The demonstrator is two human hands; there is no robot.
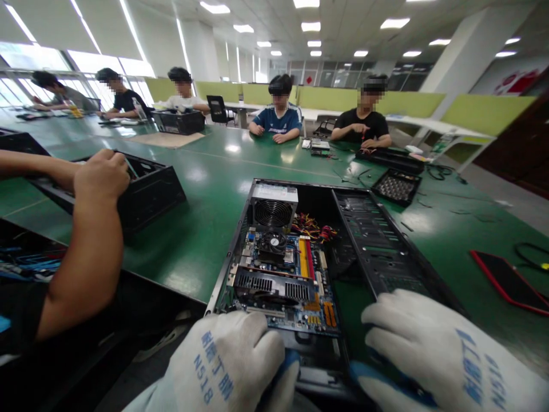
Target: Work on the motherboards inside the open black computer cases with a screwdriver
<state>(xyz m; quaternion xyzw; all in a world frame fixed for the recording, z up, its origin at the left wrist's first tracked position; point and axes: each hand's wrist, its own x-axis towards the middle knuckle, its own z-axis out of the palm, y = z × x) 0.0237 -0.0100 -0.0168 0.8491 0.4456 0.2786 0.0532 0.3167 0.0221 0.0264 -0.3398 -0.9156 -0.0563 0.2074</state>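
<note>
An open black computer case (403, 257) lies on the green table in front of me. Both my hands wear white gloves with blue lettering and blue palms. My left hand (227, 360) curls over the case's near left edge, fingertips partly hidden. At the near right, my right hand (433, 349) bends its fingers round the edge of the drive-bay side, thumb below. Inside the case are a blue motherboard (316, 320), a graphics card (274, 286), a processor cooler (272, 243) and a power supply (274, 209). Red and yellow cables (315, 228) bunch beside the power supply.
At left, a co-worker's arm (92, 229) reaches into another black case (150, 197). Beyond my case stands a black tray (397, 187) of small parts. A red-edged black pad (510, 280) lies at right. Several people sit across the green table (206, 189).
</note>
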